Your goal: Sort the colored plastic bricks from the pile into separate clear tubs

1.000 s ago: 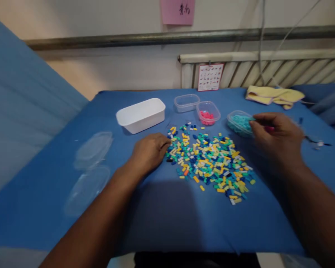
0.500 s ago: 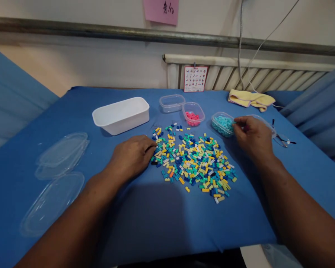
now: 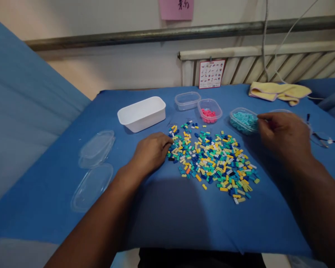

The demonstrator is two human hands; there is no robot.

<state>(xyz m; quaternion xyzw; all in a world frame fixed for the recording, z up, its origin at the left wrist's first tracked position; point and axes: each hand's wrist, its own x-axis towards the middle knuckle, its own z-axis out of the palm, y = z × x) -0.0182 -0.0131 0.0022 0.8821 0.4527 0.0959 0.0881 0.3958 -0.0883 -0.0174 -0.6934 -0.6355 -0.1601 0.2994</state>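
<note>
A spread pile of small toy building bricks (image 3: 212,158), yellow, green, blue and white, covers the middle of the blue cloth. My left hand (image 3: 152,150) rests at the pile's left edge with fingers curled together; whatever lies under its fingertips is hidden. At the right, my right hand (image 3: 284,136) has thumb and fingers closed on the near right rim of a clear plastic tub (image 3: 244,127) of turquoise bricks. Something dark pink shows faintly within its curled fingers. Left of that tub stands another clear tub (image 3: 219,116) with pink bricks.
Behind sit a clear tub (image 3: 187,106) and a white bin (image 3: 142,119). Clear lids (image 3: 92,188) lie at left. Glasses (image 3: 321,139) and a yellow cloth (image 3: 279,92) are at right. A radiator (image 3: 242,70) lines the wall.
The view has turned left, so everything appears farther right in the picture. Both hands keep nearly the same places beside the pile and the turquoise tub.
</note>
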